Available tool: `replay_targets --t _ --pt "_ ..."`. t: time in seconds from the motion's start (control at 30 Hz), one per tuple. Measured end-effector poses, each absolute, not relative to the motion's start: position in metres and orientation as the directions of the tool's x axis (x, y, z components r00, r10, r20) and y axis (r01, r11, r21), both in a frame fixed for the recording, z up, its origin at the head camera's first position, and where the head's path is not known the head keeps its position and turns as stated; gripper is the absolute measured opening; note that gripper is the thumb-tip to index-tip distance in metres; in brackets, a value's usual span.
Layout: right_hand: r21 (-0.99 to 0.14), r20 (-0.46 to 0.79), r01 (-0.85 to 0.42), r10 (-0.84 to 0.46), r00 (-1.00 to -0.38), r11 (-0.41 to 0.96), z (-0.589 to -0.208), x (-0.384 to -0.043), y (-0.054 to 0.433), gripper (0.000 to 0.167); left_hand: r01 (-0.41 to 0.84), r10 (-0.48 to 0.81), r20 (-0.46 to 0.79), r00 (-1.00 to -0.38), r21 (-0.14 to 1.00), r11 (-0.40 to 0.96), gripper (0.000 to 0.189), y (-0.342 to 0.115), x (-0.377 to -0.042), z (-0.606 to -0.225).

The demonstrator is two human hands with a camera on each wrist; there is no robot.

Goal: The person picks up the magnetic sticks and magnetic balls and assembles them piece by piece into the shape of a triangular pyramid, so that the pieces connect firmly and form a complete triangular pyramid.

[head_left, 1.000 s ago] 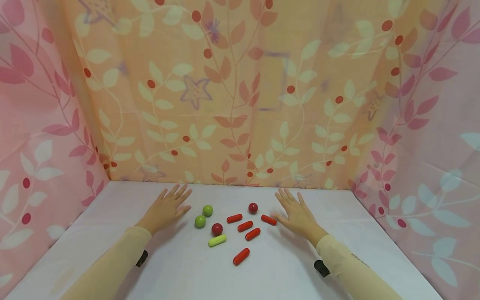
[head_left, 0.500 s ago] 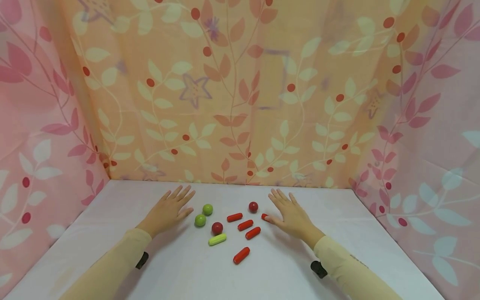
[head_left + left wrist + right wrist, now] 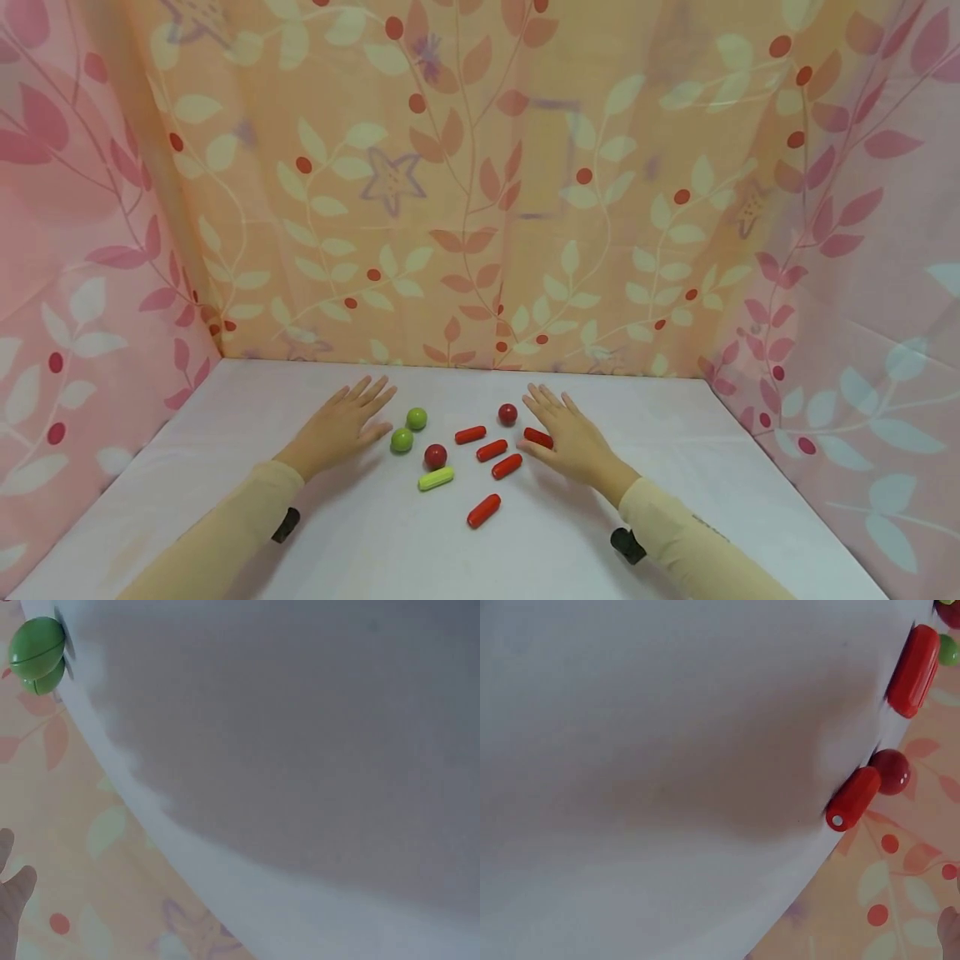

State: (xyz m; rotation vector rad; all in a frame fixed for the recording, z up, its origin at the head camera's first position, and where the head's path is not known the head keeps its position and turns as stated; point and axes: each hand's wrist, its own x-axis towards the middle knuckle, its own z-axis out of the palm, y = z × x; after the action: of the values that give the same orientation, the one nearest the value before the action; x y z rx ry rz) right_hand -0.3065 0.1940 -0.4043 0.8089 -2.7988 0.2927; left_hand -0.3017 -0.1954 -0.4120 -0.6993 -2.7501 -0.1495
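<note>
My left hand (image 3: pixel 333 429) hovers over the left of the table, fingers straight and spread, holding nothing. Two green balls (image 3: pixel 402 440) lie just right of its thumb; they also appear at the left wrist view's upper left corner, each with a line around it. My right hand (image 3: pixel 573 442), fingers extended and holding nothing, is over a red sausage-shaped piece (image 3: pixel 537 437) that it partly hides. In the right wrist view that red piece (image 3: pixel 853 799) shows a pale spot on its end, with a red ball (image 3: pixel 891 772) behind it.
Between the hands lie several more red sausage-shaped pieces (image 3: pixel 492 451), another red ball (image 3: pixel 435 456) and a yellow-green piece (image 3: pixel 436 478) of similar shape. One red piece (image 3: pixel 483 511) sits nearer the front. Patterned cloth (image 3: pixel 465 208) encloses the white table (image 3: pixel 420 558) at back and sides.
My right hand has moved left, passing over the rightmost red piece. My left hand has drifted slightly right toward the green balls. The pieces on the table stay where they were.
</note>
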Motion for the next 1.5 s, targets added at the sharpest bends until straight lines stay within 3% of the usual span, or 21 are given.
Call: replay_targets --t 0.3,1.07,1.27,1.5 --pt "-0.213 0.252 -0.550 -0.498 -0.829 0.807 -0.402 -0.299 0.181 0.078 0.511 0.468 0.308 -0.828 0.072 0.857 0.064 -0.186 -0.294 -0.409" --pt "-0.193 0.230 -0.622 -0.581 -0.781 0.759 -0.404 -0.286 0.157 0.072 0.543 0.515 0.294 -0.805 0.016 0.840 0.067 -0.170 -0.283 -0.410" --pt "-0.200 0.221 -0.617 -0.578 -0.785 0.761 -0.405 -0.285 0.151 0.072 0.546 0.509 0.295 -0.809 0.052 0.836 0.067 -0.162 -0.282 -0.408" --pt "-0.254 0.203 -0.607 -0.572 -0.795 0.753 -0.402 -0.281 0.143 0.073 0.505 0.465 0.227 -0.856 0.166 0.847 0.069 -0.151 -0.281 -0.407"
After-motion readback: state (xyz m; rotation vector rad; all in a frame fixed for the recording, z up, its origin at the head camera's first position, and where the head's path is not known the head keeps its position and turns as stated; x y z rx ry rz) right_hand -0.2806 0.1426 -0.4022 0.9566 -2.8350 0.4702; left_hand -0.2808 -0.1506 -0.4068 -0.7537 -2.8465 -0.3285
